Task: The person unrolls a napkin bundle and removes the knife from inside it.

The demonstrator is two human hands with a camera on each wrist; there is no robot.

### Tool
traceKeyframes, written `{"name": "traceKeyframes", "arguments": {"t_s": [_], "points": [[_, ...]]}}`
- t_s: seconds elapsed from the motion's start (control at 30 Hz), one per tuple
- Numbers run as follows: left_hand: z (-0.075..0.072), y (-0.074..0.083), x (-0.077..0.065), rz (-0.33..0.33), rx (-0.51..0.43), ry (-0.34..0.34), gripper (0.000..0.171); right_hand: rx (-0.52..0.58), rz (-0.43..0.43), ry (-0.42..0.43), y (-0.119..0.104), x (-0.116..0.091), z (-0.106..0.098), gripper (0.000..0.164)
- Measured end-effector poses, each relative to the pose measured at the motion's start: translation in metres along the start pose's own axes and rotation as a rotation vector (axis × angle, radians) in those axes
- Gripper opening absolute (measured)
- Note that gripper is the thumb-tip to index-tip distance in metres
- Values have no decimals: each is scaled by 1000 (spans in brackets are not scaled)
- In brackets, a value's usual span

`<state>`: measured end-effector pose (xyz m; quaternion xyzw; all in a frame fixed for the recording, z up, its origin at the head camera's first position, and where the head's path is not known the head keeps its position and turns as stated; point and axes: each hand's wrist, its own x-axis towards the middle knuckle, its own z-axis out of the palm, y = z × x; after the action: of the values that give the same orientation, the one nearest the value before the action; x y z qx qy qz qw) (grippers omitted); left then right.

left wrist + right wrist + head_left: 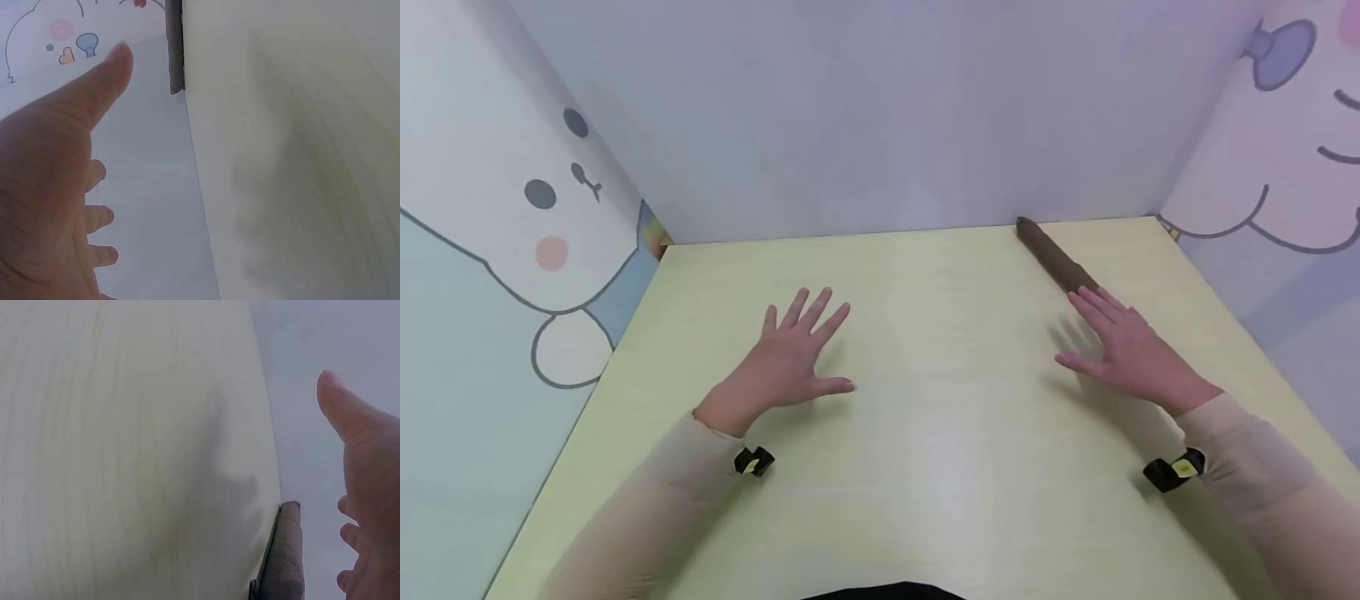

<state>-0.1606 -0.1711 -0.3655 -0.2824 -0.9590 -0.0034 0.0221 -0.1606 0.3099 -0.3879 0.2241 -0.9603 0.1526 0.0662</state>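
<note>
A long, slim, dark brown object (pixel 1054 254), resembling a rolled-up cloth or a folded umbrella, lies slantwise at the table's back right. Its near part is hidden behind my right hand (pixel 1138 354), which hovers over the table with straight fingers and thumb held apart. In the right wrist view the brown object (pixel 286 556) appears below and left of that hand's fingers, with a gap between. My left hand (pixel 786 358) hovers over the left half of the table, fingers spread, holding nothing. In the left wrist view, its thumb (pixel 100 84) points up toward the far brown object (pixel 176 50).
The pale wood-grain table (pixel 925 375) is bounded at the back by a plain light wall (pixel 865 117). Side panels with cartoon drawings stand left (pixel 482 208) and right (pixel 1285 183). Dark wrist devices (pixel 758 461) sit by both cuffs. Something black (pixel 895 592) shows at the bottom edge.
</note>
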Motion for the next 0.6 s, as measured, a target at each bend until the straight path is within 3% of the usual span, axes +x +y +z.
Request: {"name": "traceKeyframes", "arguments": {"t_s": [0.37, 0.6], "points": [[-11, 34, 50, 125, 23, 35, 105, 48, 83, -1, 15, -7, -18, 90], [-13, 64, 82, 165, 19, -21, 106, 68, 155, -40, 29, -15, -26, 87]]}}
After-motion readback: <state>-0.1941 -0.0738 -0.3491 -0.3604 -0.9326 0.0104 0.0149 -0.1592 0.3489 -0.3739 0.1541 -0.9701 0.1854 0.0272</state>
